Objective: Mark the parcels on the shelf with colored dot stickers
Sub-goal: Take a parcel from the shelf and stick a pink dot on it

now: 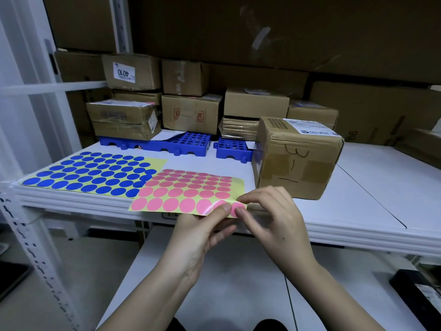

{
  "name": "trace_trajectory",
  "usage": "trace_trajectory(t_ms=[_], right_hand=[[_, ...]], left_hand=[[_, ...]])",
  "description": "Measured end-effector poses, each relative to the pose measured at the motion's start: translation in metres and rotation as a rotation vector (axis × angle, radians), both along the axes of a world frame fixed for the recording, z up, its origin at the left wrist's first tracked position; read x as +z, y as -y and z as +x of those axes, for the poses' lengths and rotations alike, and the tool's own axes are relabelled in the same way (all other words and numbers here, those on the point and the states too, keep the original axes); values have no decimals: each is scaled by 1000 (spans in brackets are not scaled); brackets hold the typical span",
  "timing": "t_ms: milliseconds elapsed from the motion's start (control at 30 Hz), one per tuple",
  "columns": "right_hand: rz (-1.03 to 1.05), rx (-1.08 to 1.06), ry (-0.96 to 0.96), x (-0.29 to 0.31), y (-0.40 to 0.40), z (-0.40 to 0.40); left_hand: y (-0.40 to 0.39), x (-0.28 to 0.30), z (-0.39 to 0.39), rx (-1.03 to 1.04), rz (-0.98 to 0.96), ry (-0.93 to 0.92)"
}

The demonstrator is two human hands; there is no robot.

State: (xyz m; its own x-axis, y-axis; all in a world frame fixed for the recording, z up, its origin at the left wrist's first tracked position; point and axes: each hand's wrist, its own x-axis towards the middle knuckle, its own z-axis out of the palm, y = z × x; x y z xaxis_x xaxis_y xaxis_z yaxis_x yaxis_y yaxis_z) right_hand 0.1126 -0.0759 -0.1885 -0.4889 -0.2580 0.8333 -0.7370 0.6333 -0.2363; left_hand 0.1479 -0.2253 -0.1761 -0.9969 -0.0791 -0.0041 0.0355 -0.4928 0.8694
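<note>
A yellow sheet of pink dot stickers point(191, 189) lies at the front edge of the white shelf point(372, 194), its near right corner lifted. My left hand point(202, 232) pinches that corner from below, thumb on top. My right hand point(272, 218) pinches a pink dot point(237, 207) at the same corner with thumb and forefinger. A sheet of blue dot stickers point(93, 173) lies flat to the left. A taped cardboard parcel point(296, 158) with a white label and pen marks stands just behind my right hand.
Several more cardboard parcels point(191, 113) are stacked at the back on blue perforated plastic pallets point(181, 144). A white shelf upright point(35, 247) runs down the left. A lower white shelf point(214, 283) sits beneath my arms. Large boxes point(286, 32) fill the level above.
</note>
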Motion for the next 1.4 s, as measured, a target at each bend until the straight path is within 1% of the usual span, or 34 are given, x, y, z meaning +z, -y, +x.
trace_trajectory(t_ms=[67, 200, 300, 500, 900, 1100, 1267, 1400], right_hand=[[18, -23, -27, 0, 0, -1], [41, -52, -90, 0, 1, -1], [31, -33, -75, 1, 2, 0], [-28, -10, 7, 2, 3, 2], [-71, 18, -67, 3, 2, 1], [-108, 41, 25, 3, 4, 3], [-115, 34, 36, 1, 5, 3], [-194, 75, 78, 4, 7, 6]], left_hand=[[0, 1, -1, 4, 15, 6], [0, 3, -2, 16, 104, 20], [-1, 2, 0, 10, 57, -4], [-4, 2, 2, 16, 60, -38], [-8, 5, 1, 35, 118, -39], [-7, 5, 0, 41, 96, -36], [-8, 4, 0, 48, 72, -47], [-12, 6, 3, 42, 73, -68]])
